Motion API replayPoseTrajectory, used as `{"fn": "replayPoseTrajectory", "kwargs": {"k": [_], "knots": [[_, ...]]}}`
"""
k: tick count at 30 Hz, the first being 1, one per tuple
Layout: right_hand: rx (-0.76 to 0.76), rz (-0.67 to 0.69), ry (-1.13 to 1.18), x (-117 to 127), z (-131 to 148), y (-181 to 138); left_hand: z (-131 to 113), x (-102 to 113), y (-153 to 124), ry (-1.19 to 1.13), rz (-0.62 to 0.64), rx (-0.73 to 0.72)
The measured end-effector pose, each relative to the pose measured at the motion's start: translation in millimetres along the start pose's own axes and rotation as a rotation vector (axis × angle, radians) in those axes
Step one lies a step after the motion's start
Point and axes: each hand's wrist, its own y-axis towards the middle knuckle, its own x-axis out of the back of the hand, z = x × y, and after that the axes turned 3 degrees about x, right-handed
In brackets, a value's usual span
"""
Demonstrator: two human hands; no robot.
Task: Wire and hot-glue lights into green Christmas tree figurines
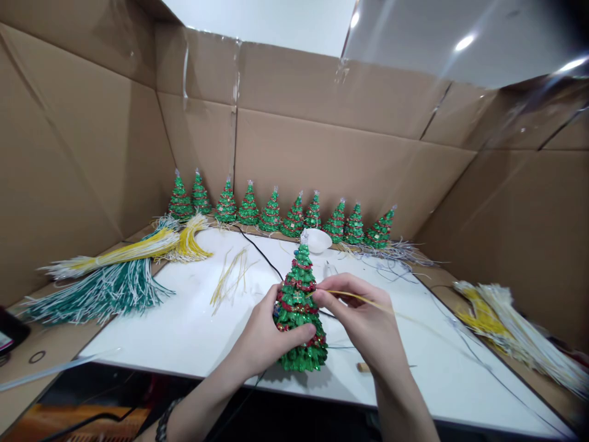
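Strand bundles [110,288] flank the tabletop [184,325]; right hand [368,313] half-hides a probable awl [364,367].

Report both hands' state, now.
Left hand: closed around the lower part of the green tree, thumb across its front.
Right hand: closed, thumb and fingers pinching a yellow strand at the tree's side.

Green, banded red and flecked gold, on the tree [298,316] in the left hand [269,337]; yellow on the strand [343,293] at the right hand [363,313]; green and white on the bundle [105,291] left of both; white on the bench [175,334] beneath.
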Motion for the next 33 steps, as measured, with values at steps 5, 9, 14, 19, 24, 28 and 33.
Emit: {"fn": "replayPoseTrajectory", "kwargs": {"k": [5,9,14,19,24,28,33], "knots": [[0.041,0.041,-0.074,-2.9,-3.9,-0.1,-3.1,-0.7,-1.1,0.043,0.003,-0.007],[0.075,0.060,-0.050,-3.3,-5.6,-1.7,-1.8,0.1,0.4,0.013,0.013,0.013],[0.087,0.016,0.020,-3.8,-8.8,-2.3,0.2,1.9,0.4,-0.060,0.056,0.005],[0.197,0.000,-0.111,-6.9,-9.2,-2.5,-0.5,1.7,-0.6,-0.036,0.075,0.037],[0.167,-0.026,-0.101,-8.2,-4.4,-5.6,3.7,2.3,0.9,-0.084,0.071,0.017],[0.192,-0.068,-0.093,-11.8,-4.3,-4.0,5.1,3.0,0.5,-0.127,0.075,0.029],[0.157,-0.065,0.013,-15.1,-2.7,-1.0,2.6,3.2,-0.1,-0.127,0.062,0.050]]}}
